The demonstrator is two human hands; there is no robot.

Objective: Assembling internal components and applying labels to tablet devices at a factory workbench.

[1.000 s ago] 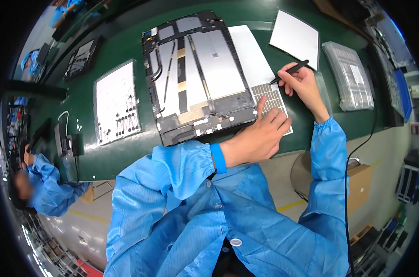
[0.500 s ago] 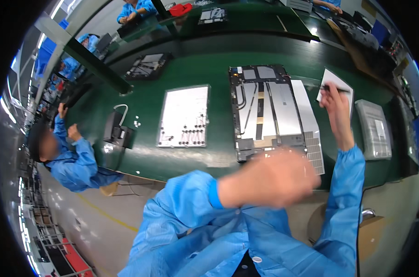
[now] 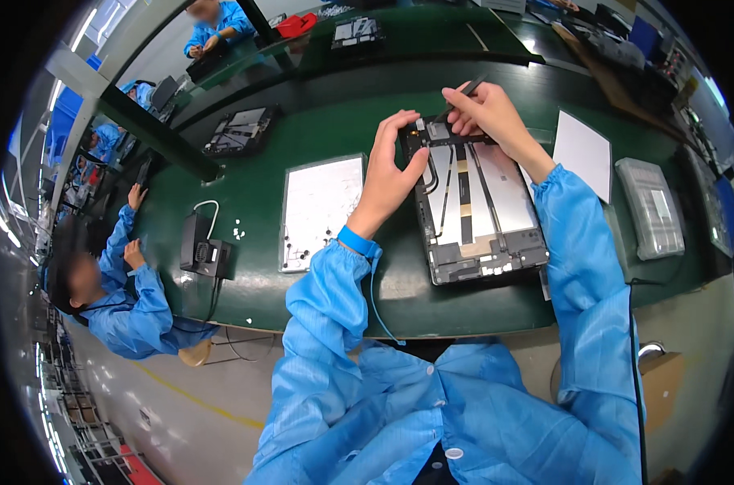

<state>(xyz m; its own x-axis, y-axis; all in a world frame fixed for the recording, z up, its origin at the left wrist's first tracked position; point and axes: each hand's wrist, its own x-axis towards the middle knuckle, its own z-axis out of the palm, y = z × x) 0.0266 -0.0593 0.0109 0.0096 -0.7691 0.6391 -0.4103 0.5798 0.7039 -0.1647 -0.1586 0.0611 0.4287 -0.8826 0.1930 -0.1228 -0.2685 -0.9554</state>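
An opened flat electronic device (image 3: 496, 190) with a black frame, silver panels and dark strips lies in front of me on the green bench. My left hand (image 3: 391, 162) grips its far left corner, thumb on top and fingers over the edge. In my right hand (image 3: 492, 117) are black tweezers (image 3: 470, 86), held in a pinch over the device's far edge. Their tips are hard to make out. Left of the device sits a clear-edged white tray (image 3: 326, 182) with small black parts, some hidden behind my left arm.
A white sheet (image 3: 583, 158) and a clear plastic box (image 3: 649, 208) lie to the right. At left stand a black boxy device (image 3: 205, 250) with a white cable and small white bits. Another opened device (image 3: 241, 131) rests farther back. A co-worker (image 3: 124, 283) sits at far left.
My left hand has moved from near my chest, up to the device's far left corner. The right hand has swung left from the white sheet to the device, which now sits slightly turned.
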